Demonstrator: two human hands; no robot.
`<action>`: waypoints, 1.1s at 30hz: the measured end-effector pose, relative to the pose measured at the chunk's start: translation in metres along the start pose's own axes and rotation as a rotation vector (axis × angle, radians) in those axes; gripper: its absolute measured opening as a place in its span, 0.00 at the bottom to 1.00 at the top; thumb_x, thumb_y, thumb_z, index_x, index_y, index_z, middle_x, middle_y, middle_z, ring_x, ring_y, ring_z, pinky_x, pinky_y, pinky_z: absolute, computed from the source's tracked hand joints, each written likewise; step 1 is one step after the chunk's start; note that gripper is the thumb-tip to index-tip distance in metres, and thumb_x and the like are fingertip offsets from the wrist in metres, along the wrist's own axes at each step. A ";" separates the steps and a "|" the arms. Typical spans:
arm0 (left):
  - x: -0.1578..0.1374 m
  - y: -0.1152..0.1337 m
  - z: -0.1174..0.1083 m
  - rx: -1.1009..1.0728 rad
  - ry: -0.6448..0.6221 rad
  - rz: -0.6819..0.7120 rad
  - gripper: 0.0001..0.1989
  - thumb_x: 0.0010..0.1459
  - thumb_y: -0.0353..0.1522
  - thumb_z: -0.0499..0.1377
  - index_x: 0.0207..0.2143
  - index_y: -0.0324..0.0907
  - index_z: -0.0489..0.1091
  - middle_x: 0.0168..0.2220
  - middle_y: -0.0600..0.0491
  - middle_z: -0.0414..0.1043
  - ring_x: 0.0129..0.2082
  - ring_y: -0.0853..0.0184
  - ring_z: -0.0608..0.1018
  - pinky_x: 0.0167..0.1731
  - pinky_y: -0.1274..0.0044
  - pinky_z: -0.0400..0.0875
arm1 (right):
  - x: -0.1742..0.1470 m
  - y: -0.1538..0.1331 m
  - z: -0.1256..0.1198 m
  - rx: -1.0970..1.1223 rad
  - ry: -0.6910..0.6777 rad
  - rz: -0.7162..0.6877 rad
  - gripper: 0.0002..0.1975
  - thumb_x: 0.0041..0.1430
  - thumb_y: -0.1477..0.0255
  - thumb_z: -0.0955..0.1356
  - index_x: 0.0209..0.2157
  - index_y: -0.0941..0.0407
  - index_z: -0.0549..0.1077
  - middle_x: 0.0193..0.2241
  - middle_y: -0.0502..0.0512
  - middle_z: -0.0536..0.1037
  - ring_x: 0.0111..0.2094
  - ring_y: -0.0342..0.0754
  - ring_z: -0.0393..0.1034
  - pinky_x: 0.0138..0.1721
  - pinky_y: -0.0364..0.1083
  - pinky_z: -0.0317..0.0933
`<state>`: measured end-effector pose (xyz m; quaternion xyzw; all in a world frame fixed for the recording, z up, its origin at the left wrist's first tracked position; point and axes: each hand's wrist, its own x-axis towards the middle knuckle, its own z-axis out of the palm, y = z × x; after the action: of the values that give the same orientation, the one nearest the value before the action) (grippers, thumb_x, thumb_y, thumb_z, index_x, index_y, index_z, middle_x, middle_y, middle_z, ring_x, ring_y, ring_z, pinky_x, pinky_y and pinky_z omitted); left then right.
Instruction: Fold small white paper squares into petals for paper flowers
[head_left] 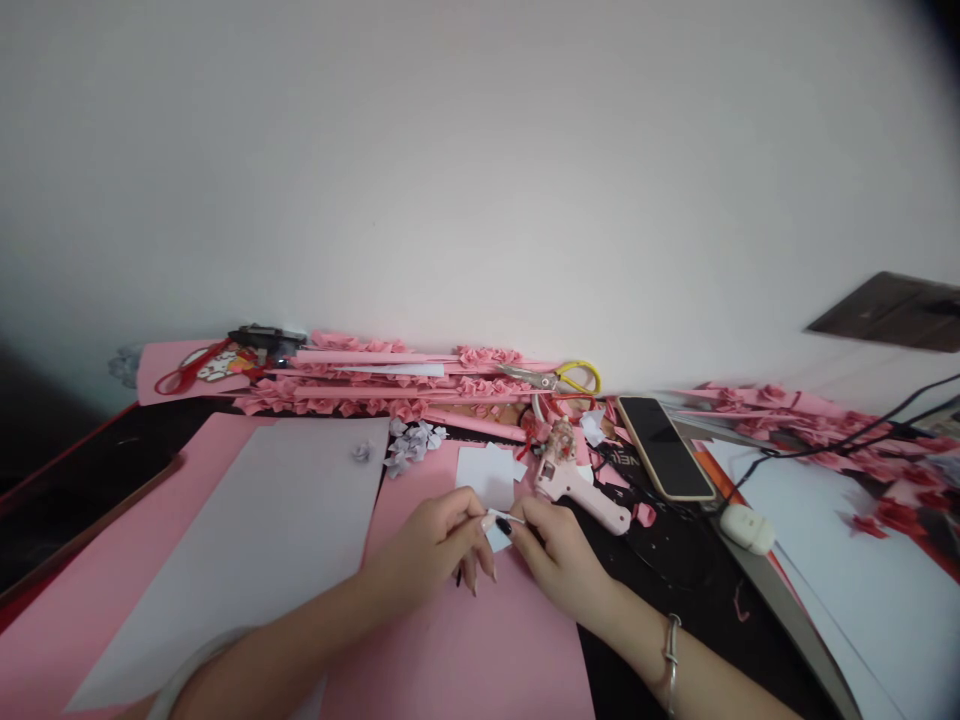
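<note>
My left hand (pixel 450 535) and my right hand (pixel 559 550) meet over a pink sheet (pixel 480 650). Between their pinched fingertips is a small piece of white paper (pixel 498 538), gripped along its upper edge by both. The rest of that piece hangs down between the hands; its upper edge is partly hidden by fingers. Just beyond lie white paper squares (pixel 487 472). A pink glue gun (pixel 585 495) rests to the right of them, close to my right hand. Left of the squares sits a cluster of folded white paper flowers (pixel 411 447).
Pink paper flower stems (pixel 375 385) line the wall, with yellow-handled scissors (pixel 559 378) on them. A phone (pixel 666 447), a white earbud case (pixel 748 528) and a cable are at the right. Large white sheets (pixel 255 540) cover the left, and more flowers (pixel 795 425) lie far right.
</note>
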<state>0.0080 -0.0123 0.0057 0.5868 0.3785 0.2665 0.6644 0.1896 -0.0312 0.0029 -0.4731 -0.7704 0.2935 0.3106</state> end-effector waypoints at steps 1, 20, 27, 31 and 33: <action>0.000 0.000 0.000 0.000 -0.002 -0.001 0.12 0.59 0.39 0.50 0.27 0.43 0.57 0.22 0.55 0.73 0.16 0.71 0.72 0.19 0.79 0.62 | 0.000 -0.001 0.000 -0.006 0.000 -0.010 0.12 0.63 0.74 0.59 0.24 0.55 0.61 0.19 0.47 0.62 0.21 0.43 0.56 0.24 0.42 0.50; -0.002 -0.002 -0.001 -0.022 0.011 0.028 0.12 0.61 0.39 0.49 0.27 0.43 0.56 0.23 0.55 0.73 0.16 0.72 0.73 0.19 0.80 0.61 | 0.002 -0.002 -0.001 0.070 0.030 0.040 0.14 0.62 0.72 0.60 0.22 0.55 0.60 0.17 0.45 0.59 0.20 0.41 0.52 0.22 0.41 0.48; -0.002 -0.001 -0.002 -0.044 -0.011 0.037 0.09 0.57 0.38 0.55 0.30 0.41 0.61 0.27 0.55 0.73 0.20 0.71 0.74 0.25 0.77 0.68 | 0.001 -0.003 -0.003 0.075 0.042 -0.019 0.15 0.64 0.74 0.58 0.22 0.55 0.59 0.18 0.45 0.60 0.20 0.42 0.54 0.24 0.41 0.48; -0.002 0.002 0.000 0.010 -0.012 -0.011 0.07 0.54 0.34 0.58 0.29 0.40 0.65 0.26 0.55 0.74 0.24 0.68 0.76 0.28 0.76 0.69 | 0.000 -0.003 -0.001 0.070 0.011 -0.015 0.14 0.63 0.75 0.60 0.22 0.56 0.62 0.19 0.47 0.64 0.21 0.42 0.56 0.25 0.41 0.50; -0.001 0.003 0.000 0.015 0.007 -0.036 0.06 0.53 0.34 0.58 0.28 0.40 0.66 0.25 0.54 0.74 0.24 0.67 0.77 0.28 0.76 0.69 | -0.001 -0.002 0.000 0.117 0.055 0.027 0.10 0.63 0.74 0.60 0.26 0.56 0.64 0.20 0.47 0.65 0.22 0.42 0.57 0.25 0.41 0.51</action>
<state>0.0080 -0.0129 0.0090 0.5838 0.3935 0.2537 0.6633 0.1889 -0.0329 0.0039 -0.4724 -0.7366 0.3291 0.3550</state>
